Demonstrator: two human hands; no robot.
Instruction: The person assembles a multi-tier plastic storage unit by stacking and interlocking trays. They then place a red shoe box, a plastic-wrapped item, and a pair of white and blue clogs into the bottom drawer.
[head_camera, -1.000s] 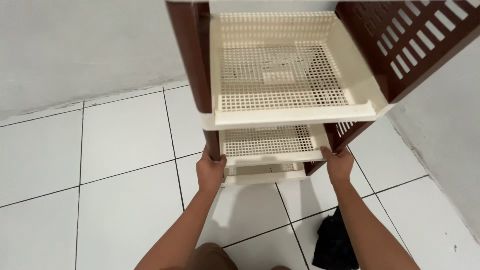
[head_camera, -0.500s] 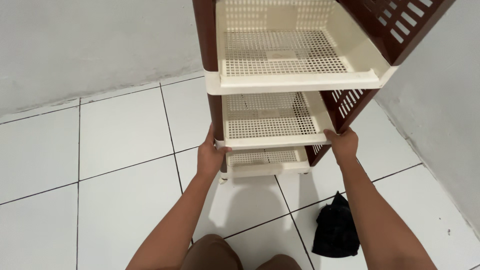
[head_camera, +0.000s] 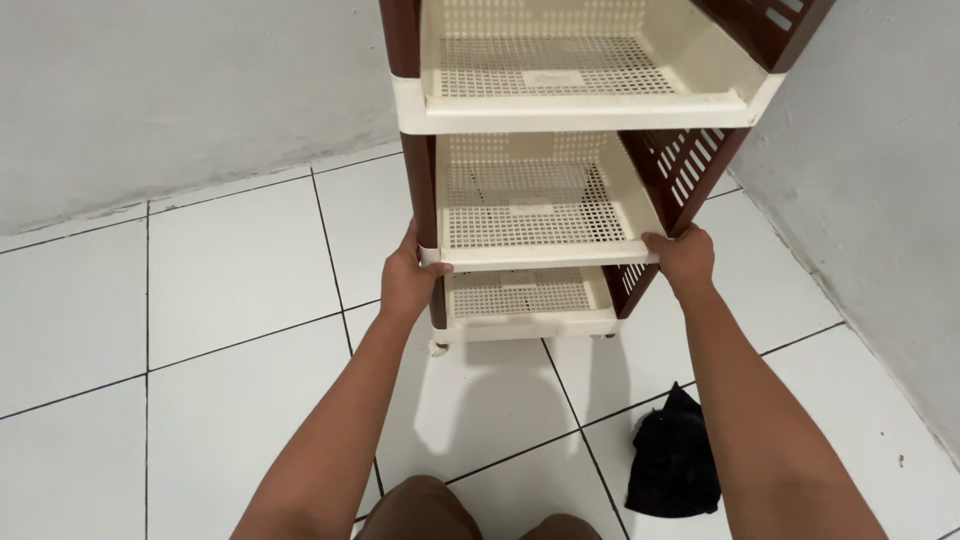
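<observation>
A brown plastic rack (head_camera: 682, 170) with cream perforated trays stands on the white tile floor in front of me. My left hand (head_camera: 408, 278) grips the left front corner of the middle tray (head_camera: 535, 254). My right hand (head_camera: 684, 259) grips that tray's right front corner. Both thumbs lie on the tray's front rim. An upper tray (head_camera: 580, 108) sits above it and a lower tray (head_camera: 530, 322) below, close to the floor.
A crumpled black cloth (head_camera: 673, 464) lies on the tiles by my right forearm. A grey wall (head_camera: 870, 190) runs along the right of the rack and another wall (head_camera: 180, 90) lies behind on the left. My knees in brown trousers (head_camera: 430, 510) show at the bottom edge.
The rack sits further right and higher in view, and more of the middle tray shows. Both hands have stayed on its front corners.
</observation>
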